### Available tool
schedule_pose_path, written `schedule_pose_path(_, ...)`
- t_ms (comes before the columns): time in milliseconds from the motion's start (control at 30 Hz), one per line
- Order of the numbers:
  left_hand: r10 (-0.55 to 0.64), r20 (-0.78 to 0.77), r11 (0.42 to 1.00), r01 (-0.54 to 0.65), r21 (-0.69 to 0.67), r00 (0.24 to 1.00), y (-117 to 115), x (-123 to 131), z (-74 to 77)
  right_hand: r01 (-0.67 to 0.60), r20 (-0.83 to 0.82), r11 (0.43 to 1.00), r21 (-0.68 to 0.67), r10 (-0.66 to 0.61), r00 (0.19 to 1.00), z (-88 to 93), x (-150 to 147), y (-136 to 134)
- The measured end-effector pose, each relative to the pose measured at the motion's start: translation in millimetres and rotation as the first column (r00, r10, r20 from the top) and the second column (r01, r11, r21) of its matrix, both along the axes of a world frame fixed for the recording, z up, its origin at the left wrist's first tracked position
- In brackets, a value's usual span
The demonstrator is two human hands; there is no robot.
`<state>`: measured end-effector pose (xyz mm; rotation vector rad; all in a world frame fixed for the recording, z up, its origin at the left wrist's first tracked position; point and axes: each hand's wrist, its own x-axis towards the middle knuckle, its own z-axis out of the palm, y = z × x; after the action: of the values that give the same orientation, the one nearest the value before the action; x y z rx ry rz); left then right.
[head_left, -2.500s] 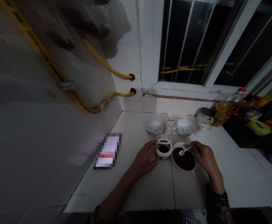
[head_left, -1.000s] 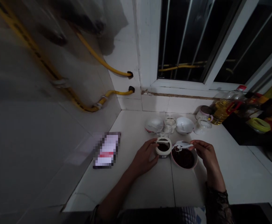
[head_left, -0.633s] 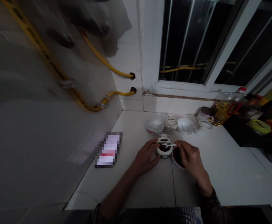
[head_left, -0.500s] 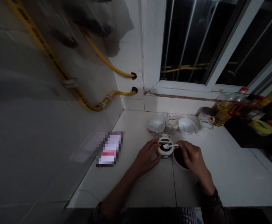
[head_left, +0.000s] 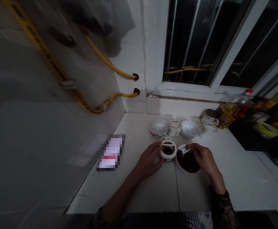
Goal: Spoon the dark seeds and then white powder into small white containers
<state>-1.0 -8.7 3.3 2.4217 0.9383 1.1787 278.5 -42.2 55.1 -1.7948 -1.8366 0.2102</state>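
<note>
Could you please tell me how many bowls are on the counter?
3. One bowl of dark food sits by the right hand; two white bowls stand behind it, left and right of a small jar. The dim clutter at the far right may hide more.

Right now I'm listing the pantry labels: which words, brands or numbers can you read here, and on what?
No text can be read.
Phone: screen pixelated.
Oil bottle: label too blurred.
Packages at far right: too dark and blurred.
Jar in the left hand: no lettering shows.
</note>
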Motion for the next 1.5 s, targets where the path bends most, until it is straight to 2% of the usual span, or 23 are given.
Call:
schedule_pose_path(67,-0.001,0.009,1.0,0.001,0.014,1.0,0,1,0.0,-0.009,-0.096,0.999,-0.038,0.005,0.995,-0.7,-5,0)
schedule_pose_path(200,-0.013,0.012,0.999,0.013,0.035,1.0,0,1,1.0,0.069,-0.337,0.996,-0.063,-0.087,0.937,1.3,-2,0)
schedule_pose_path(333,-0.008,0.007,0.999,0.008,0.04,1.0,-1,1,1.3,0.149,-0.541,0.985,-0.084,-0.171,0.824,3.7,7,-1)
schedule_pose_path(500,-0.001,-0.002,0.999,0.001,0.038,1.0,-1,1,0.8,0.127,-0.707,0.968,-0.215,-0.244,0.663,7.1,8,-3)
schedule_pose_path(667,0.001,-0.011,0.999,0.0,0.035,1.0,0,1,0.1,0.117,-0.785,0.962,-0.248,-0.27,0.558,9.4,7,-3)
schedule_pose_path(967,-0.017,0.008,1.0,0.017,0.025,1.0,-1,1,1.4,0.145,-0.834,0.964,-0.222,-0.265,0.485,5.0,9,-3)
schedule_pose_path(1100,-0.015,0.008,1.0,0.014,0.027,1.0,0,1,0.6,0.165,-0.857,0.966,-0.2,-0.254,0.448,9.7,1,1)
schedule_pose_path(1200,-0.015,0.022,1.0,0.015,0.027,1.0,1,1,-0.8,0.158,-0.853,0.976,-0.149,-0.208,0.479,17.5,-11,3)
schedule_pose_path(1333,-0.016,0.019,0.999,0.016,0.036,1.0,1,1,-1.6,0.159,-0.769,0.986,0.045,-0.067,0.636,22.4,-34,-2)
schedule_pose_path(1400,-0.016,0.015,0.999,0.015,0.041,1.0,0,1,-1.4,0.143,-0.645,0.974,0.174,0.003,0.764,19.9,-45,-5)
schedule_pose_path(1433,-0.015,0.011,0.999,0.014,0.04,1.0,0,1,-1.2,0.096,-0.549,0.967,0.236,0.051,0.834,17.6,-50,-6)
schedule_pose_path(1500,-0.01,0.003,0.999,0.01,0.04,1.0,0,1,-0.6,-0.085,-0.308,0.944,0.32,0.188,0.933,12.8,-57,-8)
